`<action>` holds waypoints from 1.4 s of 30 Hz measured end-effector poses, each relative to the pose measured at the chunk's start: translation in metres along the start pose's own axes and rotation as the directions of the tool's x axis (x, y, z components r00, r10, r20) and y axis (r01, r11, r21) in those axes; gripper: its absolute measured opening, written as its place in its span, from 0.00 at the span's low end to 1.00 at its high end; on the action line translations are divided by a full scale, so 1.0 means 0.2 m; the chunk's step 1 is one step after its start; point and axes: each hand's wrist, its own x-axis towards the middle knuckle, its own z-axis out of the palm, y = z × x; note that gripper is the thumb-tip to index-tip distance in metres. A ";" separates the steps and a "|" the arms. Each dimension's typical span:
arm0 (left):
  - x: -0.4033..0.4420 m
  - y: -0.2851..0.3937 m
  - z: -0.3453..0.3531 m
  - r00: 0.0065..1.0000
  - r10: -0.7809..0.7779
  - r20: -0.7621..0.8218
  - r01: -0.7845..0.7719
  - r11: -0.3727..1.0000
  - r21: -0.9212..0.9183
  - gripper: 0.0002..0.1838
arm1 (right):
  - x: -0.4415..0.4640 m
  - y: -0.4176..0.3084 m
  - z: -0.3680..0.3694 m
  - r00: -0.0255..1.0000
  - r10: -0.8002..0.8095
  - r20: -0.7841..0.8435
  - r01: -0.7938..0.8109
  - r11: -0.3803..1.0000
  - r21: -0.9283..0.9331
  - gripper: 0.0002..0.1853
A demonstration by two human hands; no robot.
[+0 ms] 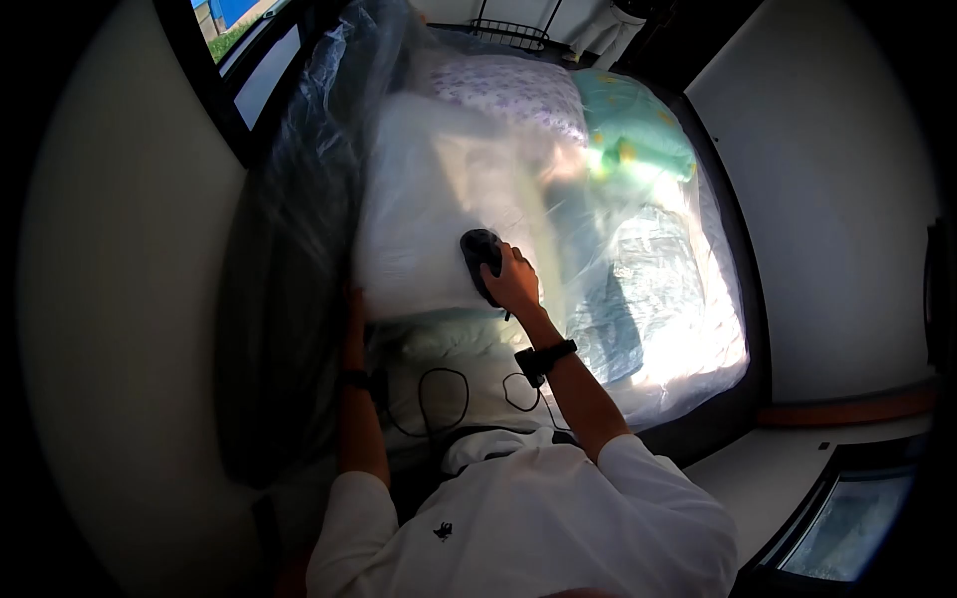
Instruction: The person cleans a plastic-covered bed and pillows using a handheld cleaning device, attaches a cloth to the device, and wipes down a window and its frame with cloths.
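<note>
My right hand [516, 280] is closed around a black oval handheld object [480, 257], whose exact kind I cannot make out. The object rests against a white pillow-like bundle [419, 219] under hazy clear plastic. At the bundle's lower left edge is my left hand [355, 304], dim and partly hidden, so its fingers do not show. Dark, crumpled see-through plastic sheeting [299, 219] hangs along that side. Below the bundle lies a pale, wrinkled padded thing [454, 339].
A purple-flowered pillow [508, 88] and a green pillow [638, 130] lie at the far end of the bed. Sunlit plastic covering [658, 289] spreads over the right side. A black wire basket [508, 35] stands beyond. Thin black cables [467, 394] hang near my wrists.
</note>
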 end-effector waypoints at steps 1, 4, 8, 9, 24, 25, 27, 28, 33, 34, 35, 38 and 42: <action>-0.06 -0.10 -0.03 0.989 0.145 0.014 -0.146 0.985 0.096 0.35 | -0.03 -0.09 0.07 0.996 -0.083 0.036 0.083 0.997 -0.008 0.29; -0.12 -0.16 -0.04 0.962 0.271 0.041 -0.274 0.947 0.167 0.38 | -0.14 -0.28 0.16 0.952 -0.279 0.124 0.269 0.959 0.091 0.30; -0.14 -0.17 -0.03 0.976 0.214 0.030 -0.216 0.973 0.082 0.40 | -0.12 -0.19 0.05 0.954 -0.237 0.180 0.224 0.970 0.090 0.30; -0.14 -0.14 -0.02 0.976 0.215 0.032 -0.217 0.973 0.081 0.40 | -0.09 -0.09 0.05 0.971 -0.202 0.125 0.188 0.976 0.114 0.29; -0.17 0.34 0.11 0.939 0.015 -0.345 0.043 0.986 0.161 0.26 | -0.03 -0.31 0.16 0.958 -0.275 0.081 0.282 0.954 -0.099 0.42; -0.17 0.46 0.09 0.895 -0.050 -0.444 0.059 0.998 0.006 0.23 | -0.06 -0.36 0.19 0.944 -0.312 0.103 0.322 0.941 -0.107 0.42; -0.18 0.67 0.06 0.853 -0.102 -0.511 0.042 0.991 -0.128 0.21 | -0.08 -0.42 0.21 0.934 -0.335 0.124 0.346 0.934 -0.084 0.40; -0.19 0.76 0.05 0.832 0.054 -0.552 -0.032 0.998 0.050 0.19 | -0.08 -0.44 0.27 0.911 -0.400 0.099 0.409 0.906 -0.105 0.40; -0.20 1.06 0.12 0.878 0.412 -0.242 -0.326 0.887 0.327 0.19 | -0.20 -0.33 0.38 0.812 -0.584 0.028 0.583 0.812 0.033 0.30; -0.16 1.10 0.13 0.918 0.328 -0.225 -0.277 0.933 0.230 0.19 | -0.20 -0.32 0.33 0.813 -0.581 0.027 0.581 0.814 0.033 0.30; -0.13 1.13 0.13 0.950 0.242 -0.198 -0.219 0.967 0.132 0.19 | -0.21 -0.27 0.27 0.811 -0.579 0.085 0.580 0.814 0.023 0.27; -0.01 0.82 0.20 0.991 0.064 -0.114 -0.070 0.997 -0.045 0.20 | -0.28 -0.07 0.17 0.825 -0.545 0.146 0.559 0.827 -0.070 0.26; -0.07 0.69 0.21 0.989 0.135 -0.062 -0.130 0.988 0.081 0.21 | -0.36 0.17 0.04 0.918 -0.371 0.142 0.391 0.906 -0.162 0.27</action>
